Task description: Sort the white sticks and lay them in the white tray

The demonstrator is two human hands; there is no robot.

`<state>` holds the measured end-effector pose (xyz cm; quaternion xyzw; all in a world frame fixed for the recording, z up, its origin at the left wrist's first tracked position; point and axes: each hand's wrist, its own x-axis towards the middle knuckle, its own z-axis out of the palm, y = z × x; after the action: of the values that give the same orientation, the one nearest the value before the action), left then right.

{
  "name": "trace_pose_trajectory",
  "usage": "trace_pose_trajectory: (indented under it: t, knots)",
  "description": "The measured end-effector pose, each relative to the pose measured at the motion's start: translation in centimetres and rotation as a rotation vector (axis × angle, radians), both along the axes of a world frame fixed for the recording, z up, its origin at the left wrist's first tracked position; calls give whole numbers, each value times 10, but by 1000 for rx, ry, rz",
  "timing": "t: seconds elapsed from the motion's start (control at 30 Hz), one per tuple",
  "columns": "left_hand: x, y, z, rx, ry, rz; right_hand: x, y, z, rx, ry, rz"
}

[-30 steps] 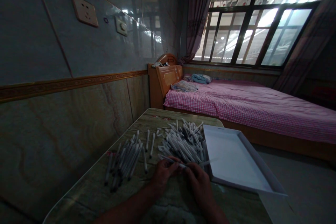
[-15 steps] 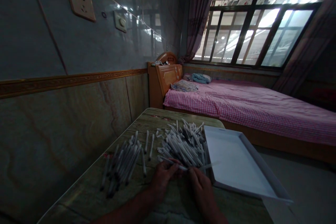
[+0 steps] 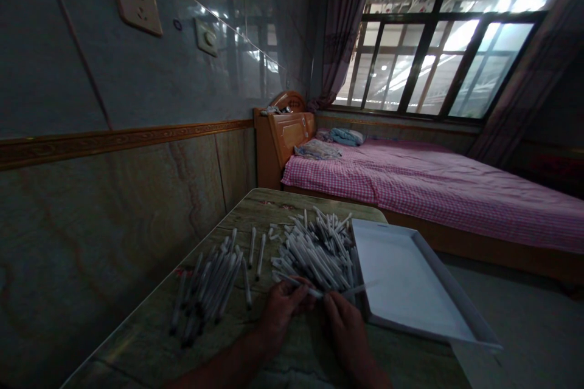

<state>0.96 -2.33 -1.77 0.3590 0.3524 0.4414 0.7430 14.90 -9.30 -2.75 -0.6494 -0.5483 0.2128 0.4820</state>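
Note:
Close together at the table's near side, both my hands work on a slim white pen. My left hand pinches it between thumb and fingers. The fingers of my right hand are closed at its right end, and a thin translucent length sticks out past them to the right; I cannot tell whether it is part of the same pen. Just beyond my hands lies a heap of white pens. Left of my left hand is a second pile of pens with dark ends, and a few single pens lie between the piles.
A shallow white box lid or tray rests at the table's right edge, partly overhanging. The marbled table stands near a tiled wall. Beyond it is a bed with a pink checked sheet, below a window.
The view has shifted very slightly. My hands stay in nearly the same pose on the pen, and the piles look the same.

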Motion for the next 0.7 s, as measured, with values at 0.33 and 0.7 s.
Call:
trace_pose_trajectory:
  t: [0.33,0.7]
  knots:
    - [2,-3,-1,-11,78,77,-2,-5,-2,109,-2,-28]
    - [-9,8,0,243,288,207,-1,-2,0,-51,-120,-42]
